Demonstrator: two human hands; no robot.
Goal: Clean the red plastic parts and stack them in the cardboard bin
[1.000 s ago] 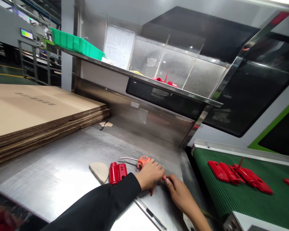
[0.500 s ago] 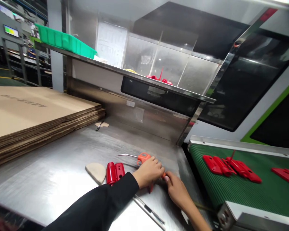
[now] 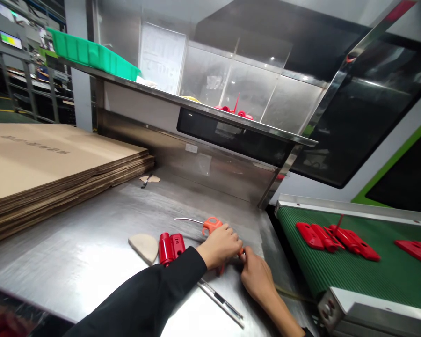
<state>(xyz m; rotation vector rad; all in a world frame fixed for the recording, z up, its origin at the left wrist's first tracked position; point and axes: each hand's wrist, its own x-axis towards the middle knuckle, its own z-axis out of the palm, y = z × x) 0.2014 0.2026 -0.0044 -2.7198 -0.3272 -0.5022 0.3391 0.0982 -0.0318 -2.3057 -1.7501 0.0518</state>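
Note:
An orange air blow gun (image 3: 211, 225) with a thin bent metal nozzle lies low over the steel table, its nozzle pointing left. My left hand (image 3: 221, 245), at the end of a black sleeve, is wrapped round its handle. At the handle's rear end my right hand (image 3: 257, 275) is closed with its fingertips pinching the end or its hose fitting; the exact grip is partly hidden. Left of my left wrist, red moulded plastic parts (image 3: 170, 248) rest on the table beside a beige rounded pad (image 3: 143, 247). Another bit of red plastic shows beneath my left hand.
A slim metal strip with a dark knife-like tool (image 3: 221, 299) lies in front of my hands. Flat cardboard (image 3: 63, 159) is stacked at left. A green conveyor (image 3: 323, 276) carries red moulded parts (image 3: 337, 241) at right. Above the table runs a shelf (image 3: 203, 106) with a green bin (image 3: 91, 55).
The view has shifted slightly. Both hands keep their hold at the blow gun, and nothing has plainly been taken up or let go.

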